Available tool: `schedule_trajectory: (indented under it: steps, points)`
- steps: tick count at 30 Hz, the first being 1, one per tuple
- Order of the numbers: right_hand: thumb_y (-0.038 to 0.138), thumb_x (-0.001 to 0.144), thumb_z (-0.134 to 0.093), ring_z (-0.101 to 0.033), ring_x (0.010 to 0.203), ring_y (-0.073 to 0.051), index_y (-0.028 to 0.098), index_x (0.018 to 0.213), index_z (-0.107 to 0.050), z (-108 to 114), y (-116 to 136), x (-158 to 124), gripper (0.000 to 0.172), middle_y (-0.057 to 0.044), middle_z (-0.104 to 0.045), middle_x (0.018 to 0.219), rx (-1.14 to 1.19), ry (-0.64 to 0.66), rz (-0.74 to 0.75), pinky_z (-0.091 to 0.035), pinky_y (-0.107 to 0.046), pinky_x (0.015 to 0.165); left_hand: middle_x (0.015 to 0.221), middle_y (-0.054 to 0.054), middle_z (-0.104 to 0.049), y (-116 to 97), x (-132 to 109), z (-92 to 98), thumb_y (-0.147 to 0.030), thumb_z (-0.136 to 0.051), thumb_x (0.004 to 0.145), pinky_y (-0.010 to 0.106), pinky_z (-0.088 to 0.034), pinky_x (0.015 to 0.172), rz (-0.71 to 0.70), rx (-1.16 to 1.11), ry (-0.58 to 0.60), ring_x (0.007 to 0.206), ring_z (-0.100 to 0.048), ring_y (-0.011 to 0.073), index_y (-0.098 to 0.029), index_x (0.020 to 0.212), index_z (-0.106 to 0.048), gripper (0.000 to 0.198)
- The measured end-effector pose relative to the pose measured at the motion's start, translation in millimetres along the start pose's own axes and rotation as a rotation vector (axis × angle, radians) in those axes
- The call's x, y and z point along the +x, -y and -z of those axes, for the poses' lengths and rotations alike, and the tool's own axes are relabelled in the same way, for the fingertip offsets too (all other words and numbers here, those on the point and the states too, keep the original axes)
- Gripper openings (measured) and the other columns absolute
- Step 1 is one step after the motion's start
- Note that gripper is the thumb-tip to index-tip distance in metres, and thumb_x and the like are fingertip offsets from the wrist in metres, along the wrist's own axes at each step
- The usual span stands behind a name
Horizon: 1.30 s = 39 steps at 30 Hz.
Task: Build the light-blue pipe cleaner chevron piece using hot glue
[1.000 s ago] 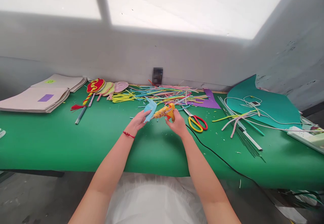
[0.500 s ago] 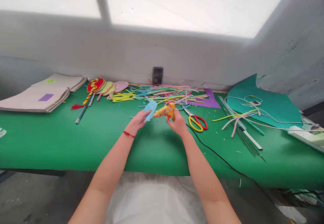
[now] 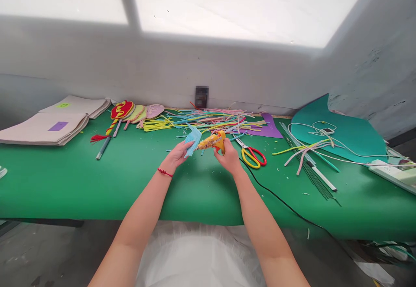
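My left hand (image 3: 179,153) is closed on a light blue piece made of pipe cleaners (image 3: 193,137), laid side by side in a slanted shape. A yellow hot glue gun (image 3: 210,141) with an orange trigger is gripped in my right hand (image 3: 229,157). Its nozzle points left and meets or nearly meets the lower edge of the blue piece; I cannot tell which. Both hands are above the green table (image 3: 201,191). Just right of my right hand lie scissors (image 3: 254,157) with one red and one yellow handle loop.
Behind my hands spreads a heap of coloured pipe cleaners (image 3: 208,117). At left are finished fan-shaped crafts (image 3: 122,110) and pale stacked sheets (image 3: 35,127). At right lie thin wires (image 3: 320,185), a teal sheet (image 3: 354,137) and a power strip (image 3: 386,171). A black cord (image 3: 279,201) trails toward the front edge.
Both hands keep nearly the same pose, with the glue gun still at the blue piece. The whole view has shifted very slightly.
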State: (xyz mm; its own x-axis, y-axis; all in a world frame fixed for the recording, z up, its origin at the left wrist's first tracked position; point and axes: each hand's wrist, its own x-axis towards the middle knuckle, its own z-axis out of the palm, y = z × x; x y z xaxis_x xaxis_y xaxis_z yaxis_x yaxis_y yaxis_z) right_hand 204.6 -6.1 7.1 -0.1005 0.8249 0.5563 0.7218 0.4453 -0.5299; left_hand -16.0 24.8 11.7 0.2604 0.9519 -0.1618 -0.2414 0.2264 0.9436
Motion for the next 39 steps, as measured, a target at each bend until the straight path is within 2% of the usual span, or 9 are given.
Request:
schedule_trajectory:
  steps: [7, 13, 17, 21, 26, 35, 39]
  points:
    - [0.038, 0.082, -0.049, -0.045, 0.064, -0.015, 0.023, 0.097, -0.047, 2, 1, 1, 0.020, -0.005, -0.048, 0.089, -0.009, -0.001, -0.010, -0.036, -0.028, 0.054, 0.105, 0.007, -0.069, -4, -4, -6.1, -0.028, -0.069, 0.075, 0.027, -0.056, 0.065, 0.024, -0.075, -0.051, 0.089, -0.066, 0.0216, -0.019, 0.103, -0.066, 0.029]
    - [0.037, 0.084, -0.049, -0.042, 0.060, -0.013, 0.023, 0.093, -0.045, 2, -1, 1, 0.018, -0.003, -0.047, 0.087, -0.052, -0.031, 0.016, -0.035, -0.026, 0.051, 0.092, 0.004, -0.070, -5, -5, -7.4, -0.020, -0.065, 0.080, 0.017, -0.050, 0.052, 0.049, -0.151, -0.039, 0.067, -0.064, 0.0104, -0.017, 0.099, -0.065, 0.019]
    - [0.036, 0.084, -0.050, -0.042, 0.058, -0.012, 0.022, 0.092, -0.045, 1, -4, 1, 0.017, -0.003, -0.046, 0.086, -0.071, -0.072, 0.040, -0.033, -0.025, 0.049, 0.083, 0.002, -0.069, -6, -6, -8.3, -0.015, -0.064, 0.081, 0.015, -0.048, 0.047, 0.058, -0.221, -0.039, 0.057, -0.061, 0.0074, -0.015, 0.101, -0.062, 0.020]
    - [0.035, 0.084, -0.051, -0.041, 0.057, -0.012, 0.022, 0.093, -0.045, 2, -4, 0, 0.017, -0.002, -0.046, 0.085, -0.068, -0.083, 0.030, -0.033, -0.025, 0.049, 0.080, 0.002, -0.070, -7, -7, -10.0, -0.010, -0.062, 0.082, 0.015, -0.049, 0.048, 0.059, -0.273, -0.038, 0.053, -0.060, 0.0069, -0.012, 0.100, -0.061, 0.019]
    - [0.035, 0.085, -0.050, -0.042, 0.058, -0.012, 0.022, 0.094, -0.045, 4, -4, 1, 0.017, -0.002, -0.047, 0.084, -0.081, -0.103, 0.023, -0.034, -0.025, 0.050, 0.080, 0.002, -0.069, -9, -8, -10.8, -0.010, -0.060, 0.083, 0.016, -0.050, 0.048, 0.083, -0.257, -0.046, 0.052, -0.059, 0.0068, -0.013, 0.108, -0.061, 0.025]
    - [0.034, 0.085, -0.049, -0.044, 0.062, -0.013, 0.021, 0.099, -0.047, 4, -9, 3, 0.020, -0.003, -0.050, 0.087, -0.075, -0.156, 0.032, -0.039, -0.026, 0.056, 0.076, 0.001, -0.069, -10, -10, -13.0, -0.007, -0.059, 0.083, 0.015, -0.048, 0.048, 0.075, -0.277, -0.053, 0.055, -0.060, 0.0068, -0.012, 0.094, -0.063, 0.013]
    - [0.034, 0.085, -0.048, -0.044, 0.062, -0.013, 0.020, 0.100, -0.047, 5, -8, 4, 0.021, -0.003, -0.050, 0.088, -0.076, -0.162, 0.015, -0.040, -0.027, 0.058, 0.080, 0.002, -0.070, -5, -6, -8.1, -0.009, -0.062, 0.081, 0.016, -0.049, 0.051, 0.070, -0.253, -0.014, 0.057, -0.062, 0.0082, -0.014, 0.098, -0.064, 0.018]
